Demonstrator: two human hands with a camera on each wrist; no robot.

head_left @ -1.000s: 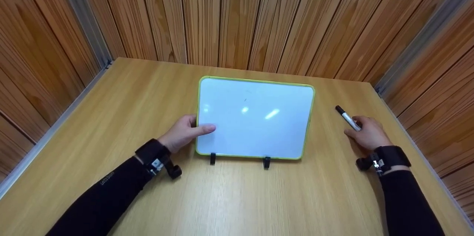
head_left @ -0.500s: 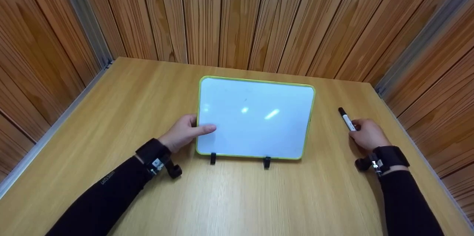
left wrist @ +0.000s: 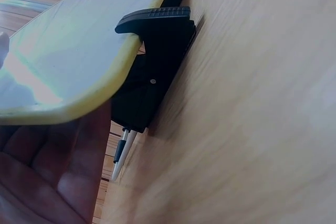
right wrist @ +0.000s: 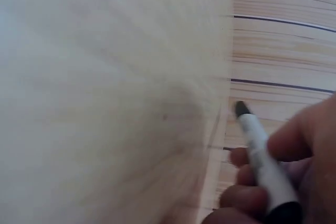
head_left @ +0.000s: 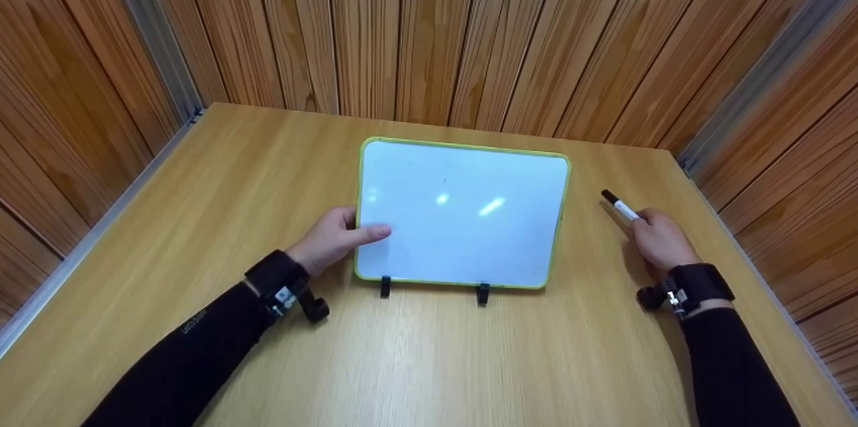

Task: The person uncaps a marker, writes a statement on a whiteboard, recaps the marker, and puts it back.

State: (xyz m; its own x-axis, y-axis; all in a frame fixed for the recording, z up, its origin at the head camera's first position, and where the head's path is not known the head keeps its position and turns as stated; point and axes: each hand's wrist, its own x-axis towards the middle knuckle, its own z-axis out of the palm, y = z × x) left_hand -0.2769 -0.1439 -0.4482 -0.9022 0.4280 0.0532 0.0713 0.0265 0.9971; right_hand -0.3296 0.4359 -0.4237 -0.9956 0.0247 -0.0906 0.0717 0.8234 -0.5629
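Note:
A whiteboard with a yellow-green rim leans back on a black stand, whose two front hooks catch its lower edge. At its left edge my left hand grips the board, thumb on the white face and fingers behind. The left wrist view shows those fingers under the rim. To the right of the board, my right hand holds a white marker with a black cap, pointing up and left. In the right wrist view the marker lies between thumb and curled fingers, raised off the table.
The wooden table extends in front of the board and to both sides. Wood-plank walls enclose it at the back, left and right. A small dark mark shows on the board's upper part.
My right hand has lifted the marker off the table and shifted slightly left; its cap end now points further left. The left hand and the whiteboard have stayed put.

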